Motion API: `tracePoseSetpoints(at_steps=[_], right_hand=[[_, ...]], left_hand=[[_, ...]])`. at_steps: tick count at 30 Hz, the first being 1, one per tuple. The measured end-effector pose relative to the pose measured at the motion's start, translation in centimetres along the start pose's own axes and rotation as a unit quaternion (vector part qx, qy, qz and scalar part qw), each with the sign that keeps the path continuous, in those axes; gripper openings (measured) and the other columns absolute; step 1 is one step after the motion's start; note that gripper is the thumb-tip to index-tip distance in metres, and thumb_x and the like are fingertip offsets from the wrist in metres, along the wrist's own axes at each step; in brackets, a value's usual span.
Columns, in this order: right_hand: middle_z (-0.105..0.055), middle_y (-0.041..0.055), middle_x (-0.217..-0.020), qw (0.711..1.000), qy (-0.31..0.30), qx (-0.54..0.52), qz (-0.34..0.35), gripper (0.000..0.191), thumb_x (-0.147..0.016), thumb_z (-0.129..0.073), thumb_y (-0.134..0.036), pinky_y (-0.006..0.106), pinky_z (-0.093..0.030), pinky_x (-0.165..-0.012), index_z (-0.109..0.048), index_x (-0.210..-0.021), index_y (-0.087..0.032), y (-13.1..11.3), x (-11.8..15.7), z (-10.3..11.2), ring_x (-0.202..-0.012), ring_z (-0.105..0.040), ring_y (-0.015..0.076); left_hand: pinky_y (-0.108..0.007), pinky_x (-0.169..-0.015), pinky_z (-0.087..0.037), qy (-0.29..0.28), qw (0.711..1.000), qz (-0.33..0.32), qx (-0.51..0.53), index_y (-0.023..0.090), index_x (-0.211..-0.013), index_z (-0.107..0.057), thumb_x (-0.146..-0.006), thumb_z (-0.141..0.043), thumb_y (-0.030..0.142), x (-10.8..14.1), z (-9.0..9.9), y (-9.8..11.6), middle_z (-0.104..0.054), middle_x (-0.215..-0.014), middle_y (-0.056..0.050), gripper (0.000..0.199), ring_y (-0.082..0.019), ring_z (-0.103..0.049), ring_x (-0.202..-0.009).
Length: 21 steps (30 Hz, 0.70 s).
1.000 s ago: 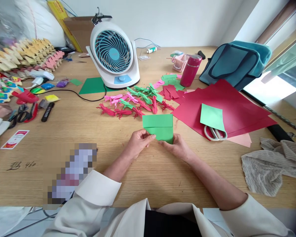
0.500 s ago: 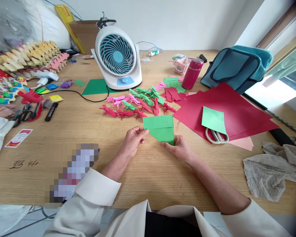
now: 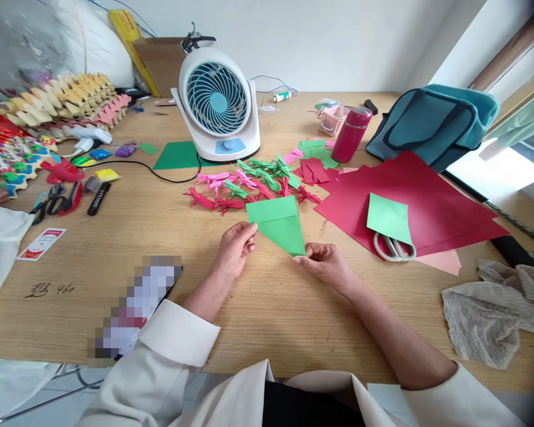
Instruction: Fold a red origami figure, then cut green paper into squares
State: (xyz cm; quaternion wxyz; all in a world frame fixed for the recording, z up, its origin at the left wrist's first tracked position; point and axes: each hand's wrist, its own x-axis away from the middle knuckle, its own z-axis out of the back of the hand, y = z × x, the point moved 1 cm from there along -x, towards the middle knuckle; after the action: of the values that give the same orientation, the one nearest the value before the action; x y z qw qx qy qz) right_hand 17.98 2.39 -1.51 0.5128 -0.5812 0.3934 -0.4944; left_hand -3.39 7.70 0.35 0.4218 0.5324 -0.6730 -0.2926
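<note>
A green sheet of paper (image 3: 278, 224) with a crease across its upper part is held above the wooden table between both hands. My left hand (image 3: 235, 249) pinches its left edge between thumb and fingers. At the bottom right corner, my right hand (image 3: 327, 267) grips the paper, thumb toward me. The lower left side of the sheet runs on a slant between the hands. Just beyond it lie several folded paper figures (image 3: 267, 175) in green, pink and red. Right of my right hand, a light green paper (image 3: 387, 216) partly covers white-handled scissors (image 3: 395, 249).
Large red sheets (image 3: 418, 201) spread on the right, near a red thermos (image 3: 352, 135) and a teal bag (image 3: 429, 127). A fan (image 3: 218, 107) stands at the back. Left are a phone (image 3: 137, 308), a black marker (image 3: 98, 198) and another person's sleeve (image 3: 2, 243). A cloth (image 3: 485, 314) lies right.
The green paper has tilted and shifted slightly left, with its lower part now more pointed. My left hand has moved a little left. The view has turned slightly.
</note>
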Motion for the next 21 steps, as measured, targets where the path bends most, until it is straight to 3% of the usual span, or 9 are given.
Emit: tracePoseSetpoints(at_steps=[10, 16, 21], right_hand=[[-0.045, -0.0049, -0.058, 0.994, -0.040, 0.088, 0.052, 0.039, -0.078, -0.070, -0.051, 0.022, -0.026, -0.047, -0.055, -0.066, -0.017, 0.0, 0.2, 0.2, -0.053, -0.035, 0.0078], [-0.047, -0.0039, -0.059, 0.987, -0.018, 0.136, 0.086, 0.039, -0.080, -0.069, -0.049, 0.022, -0.029, -0.049, -0.054, -0.063, -0.017, 0.2, 0.2, -0.2, -0.054, -0.038, 0.0083], [-0.048, -0.0033, -0.060, 0.983, 0.014, 0.156, 0.100, 0.038, -0.081, -0.068, -0.048, 0.023, -0.029, -0.050, -0.052, -0.063, -0.018, 0.3, 0.3, -0.6, -0.055, -0.039, 0.0094]], left_hand=[[-0.012, -0.043, -0.037, 0.018, 0.997, 0.025, 0.066, 0.016, -0.070, -0.057, -0.052, -0.089, 0.026, -0.7, 0.6, -0.4, -0.054, -0.062, 0.007, 0.038, -0.003, -0.049, -0.054], [-0.016, -0.051, -0.046, 0.037, 0.994, 0.020, 0.100, 0.016, -0.073, -0.058, -0.059, -0.087, 0.031, -0.9, 0.7, -0.5, -0.058, -0.064, 0.006, 0.036, -0.005, -0.055, -0.056], [-0.022, -0.061, -0.055, 0.003, 0.996, 0.030, 0.081, 0.015, -0.077, -0.061, -0.057, -0.088, 0.037, -0.4, 0.0, -1.1, -0.066, -0.070, 0.002, 0.040, -0.009, -0.063, -0.064]])
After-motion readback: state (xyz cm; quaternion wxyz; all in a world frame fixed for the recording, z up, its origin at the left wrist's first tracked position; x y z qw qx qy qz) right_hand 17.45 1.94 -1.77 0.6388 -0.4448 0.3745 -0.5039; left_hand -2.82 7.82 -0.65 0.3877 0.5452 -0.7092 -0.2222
